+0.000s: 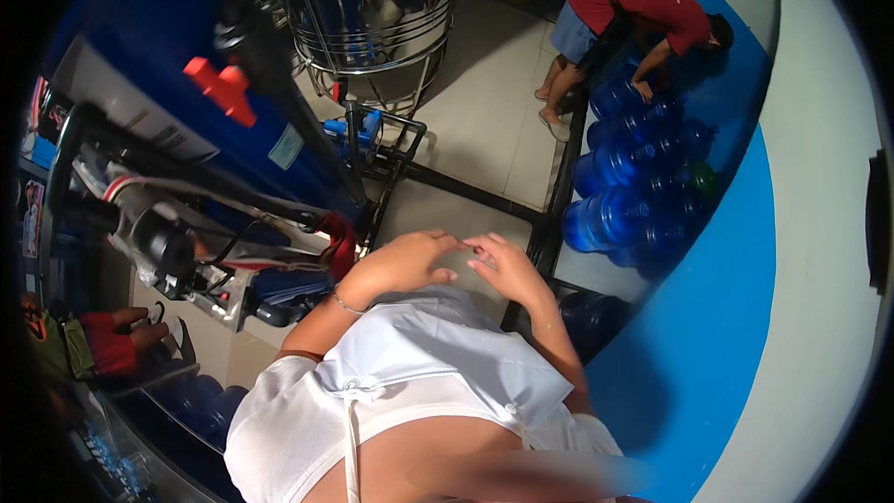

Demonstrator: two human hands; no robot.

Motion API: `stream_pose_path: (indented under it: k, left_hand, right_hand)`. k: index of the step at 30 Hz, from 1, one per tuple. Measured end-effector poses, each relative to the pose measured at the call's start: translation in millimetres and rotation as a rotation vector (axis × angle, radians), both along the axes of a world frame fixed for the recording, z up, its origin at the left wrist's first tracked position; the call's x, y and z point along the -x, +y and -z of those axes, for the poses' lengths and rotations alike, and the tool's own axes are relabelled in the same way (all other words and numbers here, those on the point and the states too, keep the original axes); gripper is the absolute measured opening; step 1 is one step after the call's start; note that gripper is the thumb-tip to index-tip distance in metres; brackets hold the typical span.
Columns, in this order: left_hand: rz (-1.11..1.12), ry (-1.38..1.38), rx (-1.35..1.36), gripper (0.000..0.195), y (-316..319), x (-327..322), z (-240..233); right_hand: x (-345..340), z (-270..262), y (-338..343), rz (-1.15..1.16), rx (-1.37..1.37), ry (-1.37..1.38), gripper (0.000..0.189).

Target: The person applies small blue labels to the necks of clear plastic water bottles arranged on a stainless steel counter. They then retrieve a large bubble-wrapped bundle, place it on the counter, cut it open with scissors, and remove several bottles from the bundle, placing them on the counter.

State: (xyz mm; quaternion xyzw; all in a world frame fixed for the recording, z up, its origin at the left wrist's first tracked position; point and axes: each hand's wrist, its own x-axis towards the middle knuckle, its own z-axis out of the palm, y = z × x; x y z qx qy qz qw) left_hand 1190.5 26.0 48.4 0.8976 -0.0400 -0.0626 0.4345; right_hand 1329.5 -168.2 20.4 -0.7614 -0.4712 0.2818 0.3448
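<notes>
My left hand (412,260) is raised in front of my apron, palm turned inward, with its thumb apart from the fingers and nothing held. Close on its right, my right hand (501,265) is bent inward, fingers slightly curled, also holding nothing. The fingertips of both hands meet or nearly meet; I cannot tell if they touch. A light-coloured apron (447,356) lies over my white shirt just below the hands. Beneath and beyond them are pale floor tiles (447,213) crossed by dark strips.
A person in a red shirt (646,3) bends over several blue water jugs (594,223) at the right. Blue cylindrical tank (244,105), black pipes (412,136) and a round metal rack (370,59) stand ahead and left. Another person (112,346) is at lower left; a blue-and-white wall (726,279) curves right.
</notes>
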Motion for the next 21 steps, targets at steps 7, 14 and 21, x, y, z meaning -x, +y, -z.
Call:
stream_pose_path:
  k: [7, 14, 21]
  left_hand:
    - [-0.18, 0.231, -0.122, 0.047, 51, -69, 25]
    - [-0.31, 0.151, -0.129, 0.042, 146, -188, 22]
    - [-0.268, 0.104, -0.097, 0.049, 215, -321, 9]
  right_hand:
    - [-112, 6, 118, -0.385, -0.139, -0.042, 0.036]
    - [-216, 6, 200, -0.414, -0.108, 0.01, 0.053]
    - [-360, 14, 213, -0.095, -0.042, 0.13, 0.041]
